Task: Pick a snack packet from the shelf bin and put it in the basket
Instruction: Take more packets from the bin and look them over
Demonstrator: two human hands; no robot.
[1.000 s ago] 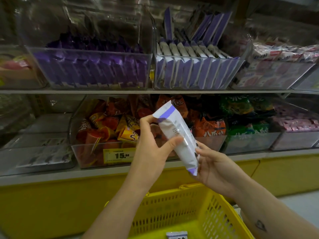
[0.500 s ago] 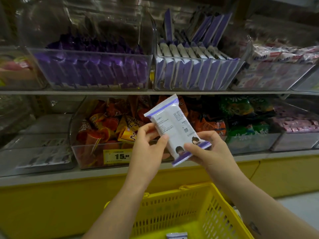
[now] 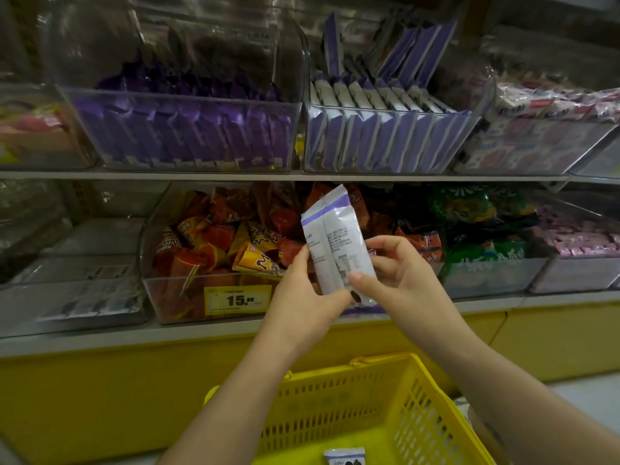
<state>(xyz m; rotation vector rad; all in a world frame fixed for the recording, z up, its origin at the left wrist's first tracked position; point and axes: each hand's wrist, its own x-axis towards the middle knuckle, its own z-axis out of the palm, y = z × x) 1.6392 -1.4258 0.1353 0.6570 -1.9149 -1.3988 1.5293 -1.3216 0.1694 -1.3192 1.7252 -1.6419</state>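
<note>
We hold the snack packet up in front of the lower shelf, above the yellow basket. It is out of its bin and not yet in the basket. It stands almost straight up, tipped a little to the left. Its printed back faces us, so we think we are reading the small words on it.

Our left hand grips the low left edge, with the fingers curled up along the side. Our right hand pinches the low right side. Its thumb presses on the front and its fingers curl round behind. With two hands the thin packet cannot flop over.

The packet is long and flat, white with a purple stripe near the top. Its wrap is shiny and smooth, with a seam down the middle. It looks light and crinkly.

It looks like the packets standing in rows in the clear bin on the shelf above. That bin is hard, see-through plastic.

The basket is hard plastic with rows of little slots. It is open on top and sits right below our hands, so we guess a short move down will do. A second packet like ours lies on the basket floor.
</note>
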